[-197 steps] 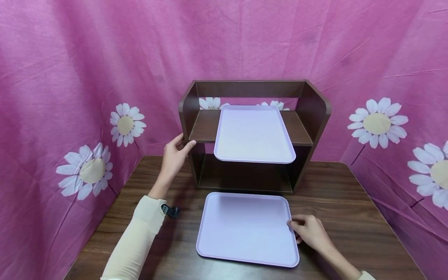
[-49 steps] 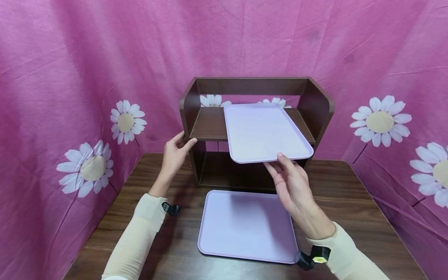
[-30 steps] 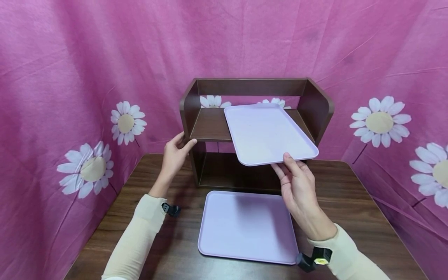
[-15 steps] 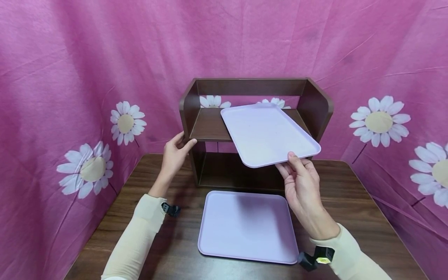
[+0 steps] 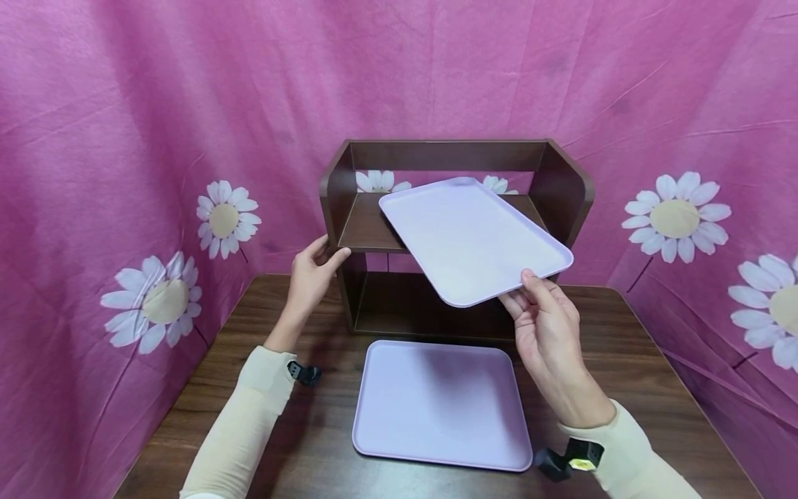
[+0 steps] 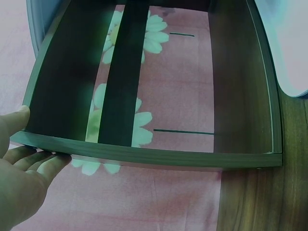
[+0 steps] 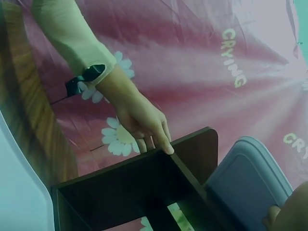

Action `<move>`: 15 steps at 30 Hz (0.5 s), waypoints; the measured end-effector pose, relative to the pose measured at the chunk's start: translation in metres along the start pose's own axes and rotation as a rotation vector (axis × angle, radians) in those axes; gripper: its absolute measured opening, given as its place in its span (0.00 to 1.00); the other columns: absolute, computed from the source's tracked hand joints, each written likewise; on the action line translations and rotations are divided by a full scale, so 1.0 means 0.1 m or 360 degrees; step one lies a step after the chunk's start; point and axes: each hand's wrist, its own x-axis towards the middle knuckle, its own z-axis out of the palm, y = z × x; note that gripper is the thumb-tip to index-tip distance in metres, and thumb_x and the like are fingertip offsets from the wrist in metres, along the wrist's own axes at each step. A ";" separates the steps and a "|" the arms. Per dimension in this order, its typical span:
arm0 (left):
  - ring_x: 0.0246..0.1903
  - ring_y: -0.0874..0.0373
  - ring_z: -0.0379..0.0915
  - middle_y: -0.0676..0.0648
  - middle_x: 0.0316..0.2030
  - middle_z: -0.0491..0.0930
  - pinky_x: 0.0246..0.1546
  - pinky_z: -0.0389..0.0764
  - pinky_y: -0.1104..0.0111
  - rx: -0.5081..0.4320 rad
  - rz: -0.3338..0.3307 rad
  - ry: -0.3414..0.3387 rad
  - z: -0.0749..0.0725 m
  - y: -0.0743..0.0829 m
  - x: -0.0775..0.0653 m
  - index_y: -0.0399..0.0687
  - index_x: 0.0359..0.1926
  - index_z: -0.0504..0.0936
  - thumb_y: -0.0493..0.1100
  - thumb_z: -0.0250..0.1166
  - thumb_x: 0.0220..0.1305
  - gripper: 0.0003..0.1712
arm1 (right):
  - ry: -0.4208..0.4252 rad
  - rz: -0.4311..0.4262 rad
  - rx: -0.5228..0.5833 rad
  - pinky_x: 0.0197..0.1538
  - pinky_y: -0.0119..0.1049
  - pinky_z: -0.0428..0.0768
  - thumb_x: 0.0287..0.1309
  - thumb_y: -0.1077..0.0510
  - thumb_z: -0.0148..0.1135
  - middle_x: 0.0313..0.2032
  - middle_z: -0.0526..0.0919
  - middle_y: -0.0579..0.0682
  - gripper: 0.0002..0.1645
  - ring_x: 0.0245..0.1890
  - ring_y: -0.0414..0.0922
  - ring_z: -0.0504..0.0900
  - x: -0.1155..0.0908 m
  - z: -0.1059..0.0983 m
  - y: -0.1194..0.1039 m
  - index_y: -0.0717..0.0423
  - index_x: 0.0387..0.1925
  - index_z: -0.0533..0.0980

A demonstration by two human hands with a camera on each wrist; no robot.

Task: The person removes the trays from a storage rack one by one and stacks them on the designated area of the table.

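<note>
You're turning the upper tray point(image 5: 467, 242), leaving it further off-square, right hand point(image 5: 550, 333) pinching it at five o'clock, left hand point(image 5: 310, 278) gripping the rack point(image 5: 445, 154).

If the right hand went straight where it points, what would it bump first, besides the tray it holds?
Probably the brown shelf unit; the right hand, gripping the tray, points that way, but depth is hard to judge.
</note>
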 end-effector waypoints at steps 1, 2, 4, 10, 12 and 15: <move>0.45 0.71 0.81 0.37 0.60 0.86 0.33 0.82 0.80 0.0000 0.0001 0.0001 0.00 0.00 0.00 0.43 0.71 0.80 0.47 0.75 0.70 0.31 | -0.0021 -0.0003 -0.0001 0.49 0.44 0.91 0.75 0.71 0.57 0.40 0.93 0.60 0.04 0.44 0.48 0.93 0.00 0.00 -0.01 0.67 0.41 0.78; 0.45 0.71 0.81 0.37 0.60 0.86 0.33 0.83 0.80 -0.0001 0.0003 0.0002 0.00 0.00 0.00 0.43 0.70 0.80 0.47 0.75 0.70 0.31 | -0.0042 -0.0004 0.0001 0.49 0.44 0.91 0.76 0.71 0.57 0.41 0.93 0.60 0.05 0.44 0.49 0.93 0.00 -0.01 -0.02 0.68 0.41 0.78; 0.45 0.70 0.82 0.37 0.60 0.86 0.34 0.84 0.78 0.0001 0.0003 0.0004 0.00 0.00 0.01 0.43 0.70 0.80 0.47 0.75 0.70 0.31 | -0.0073 -0.0010 -0.0001 0.49 0.44 0.91 0.76 0.71 0.56 0.41 0.93 0.61 0.07 0.44 0.49 0.93 -0.01 -0.02 -0.04 0.69 0.42 0.79; 0.51 0.61 0.83 0.37 0.62 0.85 0.36 0.86 0.75 0.0015 -0.0019 0.0006 0.00 0.00 0.00 0.42 0.72 0.78 0.47 0.75 0.70 0.33 | -0.0105 -0.0029 0.0001 0.48 0.45 0.91 0.77 0.71 0.54 0.40 0.92 0.63 0.08 0.42 0.49 0.93 -0.02 -0.04 -0.10 0.71 0.43 0.80; 0.49 0.63 0.83 0.37 0.61 0.85 0.35 0.85 0.76 0.0016 -0.0017 0.0010 0.00 0.00 0.00 0.42 0.71 0.79 0.47 0.75 0.70 0.33 | -0.0097 -0.0042 -0.0003 0.47 0.45 0.91 0.77 0.71 0.54 0.40 0.92 0.63 0.09 0.41 0.50 0.93 -0.02 -0.04 -0.11 0.71 0.41 0.80; 0.46 0.68 0.82 0.37 0.61 0.86 0.35 0.85 0.76 0.0013 -0.0015 0.0012 0.00 0.00 0.00 0.43 0.71 0.79 0.47 0.75 0.70 0.33 | -0.0091 -0.0054 -0.0010 0.46 0.46 0.92 0.77 0.71 0.54 0.39 0.92 0.63 0.10 0.40 0.50 0.93 -0.01 -0.05 -0.14 0.70 0.38 0.80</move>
